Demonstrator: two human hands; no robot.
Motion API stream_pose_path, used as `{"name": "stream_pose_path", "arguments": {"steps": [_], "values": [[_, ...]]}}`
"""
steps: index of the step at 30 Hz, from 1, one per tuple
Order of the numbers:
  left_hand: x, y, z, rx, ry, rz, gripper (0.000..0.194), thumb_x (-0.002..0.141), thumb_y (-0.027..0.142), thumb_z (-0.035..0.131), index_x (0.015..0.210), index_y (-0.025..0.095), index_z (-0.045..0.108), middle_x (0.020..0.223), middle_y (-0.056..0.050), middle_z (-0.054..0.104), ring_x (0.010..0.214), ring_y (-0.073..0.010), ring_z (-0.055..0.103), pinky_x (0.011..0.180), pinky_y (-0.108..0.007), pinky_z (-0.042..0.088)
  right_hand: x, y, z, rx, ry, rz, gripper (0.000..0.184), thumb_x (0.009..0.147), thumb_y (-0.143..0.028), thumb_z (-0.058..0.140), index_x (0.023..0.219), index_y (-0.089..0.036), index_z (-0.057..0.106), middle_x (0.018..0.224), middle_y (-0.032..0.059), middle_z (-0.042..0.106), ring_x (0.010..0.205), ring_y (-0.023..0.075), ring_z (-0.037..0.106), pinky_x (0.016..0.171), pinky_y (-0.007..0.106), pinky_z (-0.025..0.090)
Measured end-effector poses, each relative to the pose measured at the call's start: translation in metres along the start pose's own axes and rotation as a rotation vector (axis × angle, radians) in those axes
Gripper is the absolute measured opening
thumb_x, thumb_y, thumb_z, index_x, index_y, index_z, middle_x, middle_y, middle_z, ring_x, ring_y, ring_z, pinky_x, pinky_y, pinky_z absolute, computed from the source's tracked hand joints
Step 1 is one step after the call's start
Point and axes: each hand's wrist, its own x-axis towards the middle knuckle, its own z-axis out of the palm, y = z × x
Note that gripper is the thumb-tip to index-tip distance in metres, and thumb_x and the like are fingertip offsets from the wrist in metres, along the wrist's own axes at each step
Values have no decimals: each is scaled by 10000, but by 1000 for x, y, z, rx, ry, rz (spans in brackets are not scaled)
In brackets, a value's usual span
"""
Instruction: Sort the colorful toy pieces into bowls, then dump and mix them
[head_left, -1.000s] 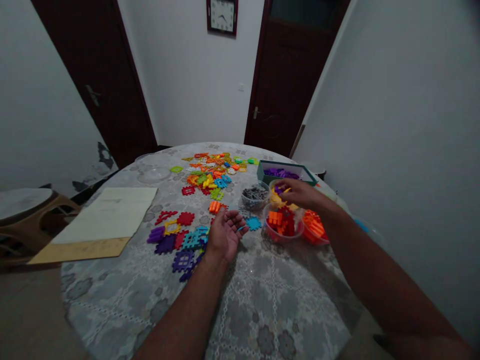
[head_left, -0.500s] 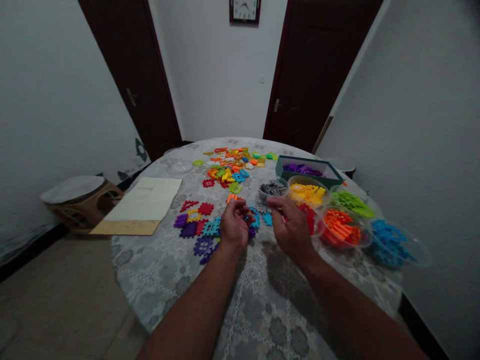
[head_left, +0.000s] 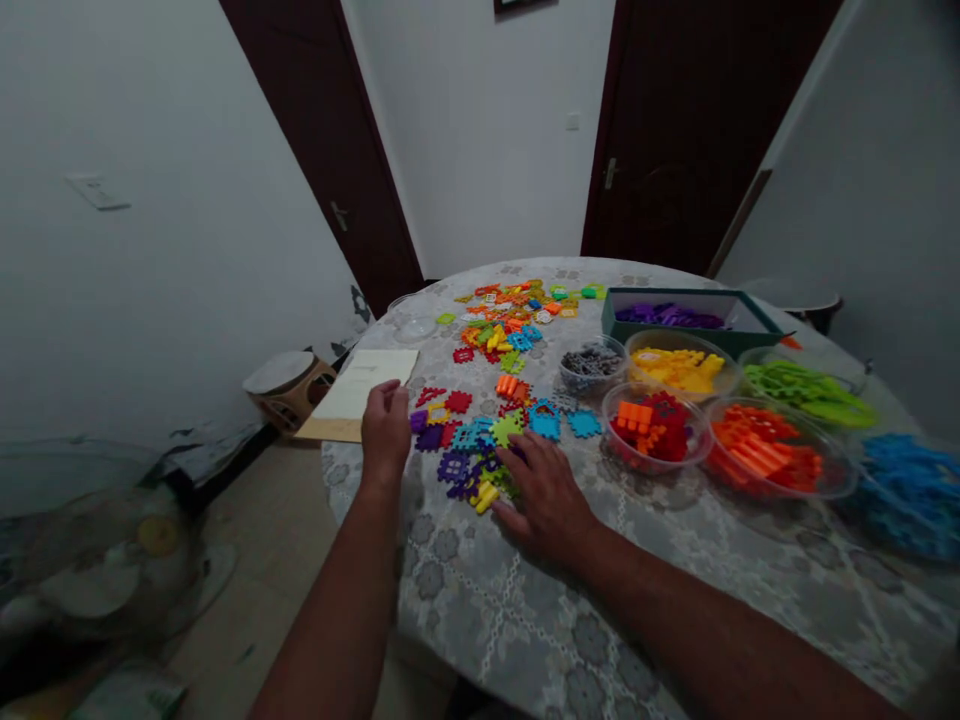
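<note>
My left hand (head_left: 386, 432) hovers at the table's left edge, back up and fingers curled in; whatever is in them is hidden. It is beside the red and purple pieces of a near cluster of flat plastic interlocking pieces (head_left: 466, 438). My right hand (head_left: 546, 492) lies flat on the patterned tablecloth (head_left: 525, 620), fingers spread. Its fingertips touch the green, yellow and purple pieces (head_left: 486, 490) at the cluster's near edge. A bigger mixed pile of pieces (head_left: 510, 322) lies farther back.
Clear bowls of sorted pieces stand on the right: grey (head_left: 592, 362), yellow (head_left: 679, 365), red with orange (head_left: 652, 425), orange (head_left: 765, 455), green (head_left: 810, 385), blue (head_left: 911, 480). A teal box (head_left: 750, 312) holds purple pieces. A paper booklet (head_left: 360, 390) lies left. A stool (head_left: 289, 385) stands on the floor below the table's left edge.
The view has swung left and down. My left hand moved left toward the table's edge. My right hand opened and dropped flat onto the cluster of pieces.
</note>
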Motion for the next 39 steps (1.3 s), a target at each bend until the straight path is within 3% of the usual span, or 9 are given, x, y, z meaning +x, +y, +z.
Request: {"name": "stream_pose_path", "arguments": {"steps": [3, 7, 12, 18, 23, 30, 34, 39], "values": [[-11, -30, -19, 350, -161, 67, 402, 962, 449, 617, 1267, 196, 682, 1334, -177, 722, 1299, -333, 647, 1173, -533, 458, -3, -1, 4, -44, -65, 27, 780, 923, -504, 759, 1594, -184, 525, 1675, 206, 453, 1603, 427, 306, 1314, 673, 228], [-35, -51, -14, 540, -320, 253, 458, 1010, 427, 546, 1372, 170, 662, 1440, -199, 683, 1389, -343, 600, 1229, -558, 405, 0, -1, 5, -79, -93, 50, 827, 910, -565, 769, 1608, -200, 519, 1714, 195, 412, 1632, 426, 253, 1331, 676, 142], [-52, -46, 5, 591, -377, 342, 563, 1021, 433, 556, 1485, 118, 602, 1445, -228, 672, 1364, -356, 612, 1202, -555, 432, 8, 1, -1, -141, -75, 100, 809, 909, -610, 755, 1584, -215, 548, 1736, 183, 383, 1652, 426, 196, 1334, 685, 54], [-65, -31, 20, 602, -398, 360, 422, 1037, 413, 529, 1322, 157, 707, 1287, -185, 736, 1247, -336, 660, 1137, -534, 473, 13, 10, -2, -184, -65, 224, 893, 891, -697, 730, 1617, -224, 516, 1802, 171, 250, 1669, 454, 112, 1316, 711, 25], [-73, -21, 31, 499, -380, 269, 399, 1010, 432, 596, 1294, 179, 715, 1289, -175, 743, 1272, -329, 659, 1147, -526, 471, 15, 22, 7, -144, -77, 337, 1041, 848, -744, 748, 1681, -210, 424, 1818, 196, 175, 1666, 476, 126, 1314, 695, 100], [-78, -19, 42, 348, -297, -44, 535, 921, 462, 748, 1370, 190, 645, 1316, -189, 746, 1219, -317, 713, 1080, -492, 530, 13, 27, 17, -71, 8, 308, 927, 838, -616, 835, 1585, -158, 533, 1766, 243, 298, 1612, 485, 298, 1304, 677, 228], [-79, -14, 46, 326, -269, -88, 558, 921, 444, 746, 1394, 169, 632, 1316, -203, 747, 1187, -315, 728, 1059, -477, 538, 14, 26, 14, -49, -28, 304, 841, 862, -508, 836, 1560, -127, 561, 1751, 253, 324, 1598, 468, 337, 1313, 640, 253], [-78, 0, 53, 358, -315, -93, 542, 909, 455, 736, 1363, 166, 671, 1281, -193, 765, 1164, -328, 731, 1039, -456, 529, 15, 26, 9, -29, -35, 311, 777, 870, -397, 812, 1550, -110, 568, 1744, 265, 327, 1595, 448, 345, 1311, 626, 268]]}}
